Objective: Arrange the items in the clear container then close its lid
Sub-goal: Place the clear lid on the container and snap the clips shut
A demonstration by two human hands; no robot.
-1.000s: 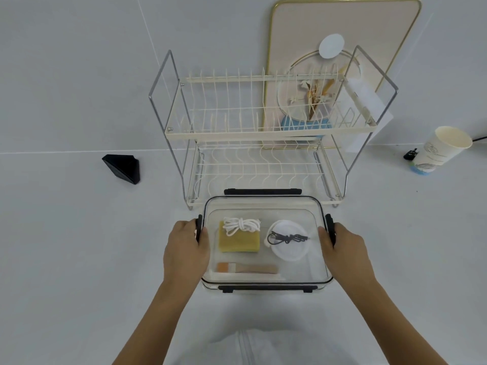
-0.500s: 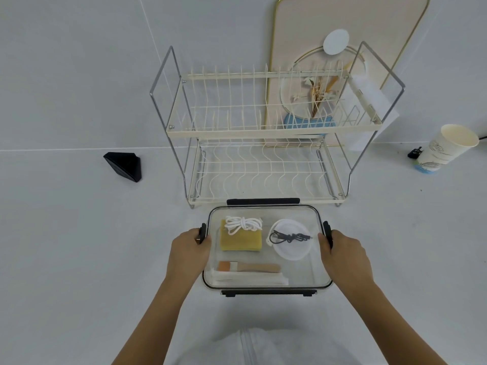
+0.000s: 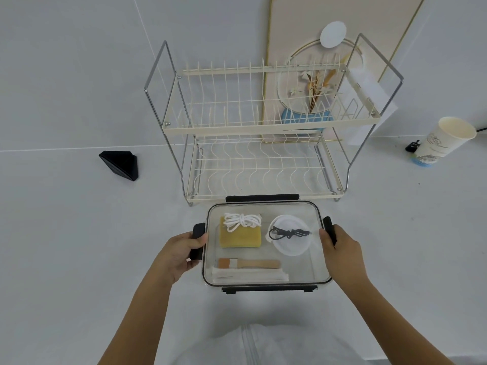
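Observation:
The clear container sits on the white table with its transparent lid on. Inside lie a yellow sponge with a coiled white rope on top, a white round dish with a black cable, a small wooden brush and a white wrapped strip. My left hand grips the black left side latch. My right hand grips the black right side latch. Front and back latches show along the rim.
A two-tier cream dish rack stands just behind the container. A black wedge-shaped object lies to the left. A paper cup stands at the far right, with a small black clip beside it. A framed board leans on the wall.
Both hands have slid back along the container's sides, from pressing the lid edges to gripping the side latches. The view has tilted slightly; the container stays in place.

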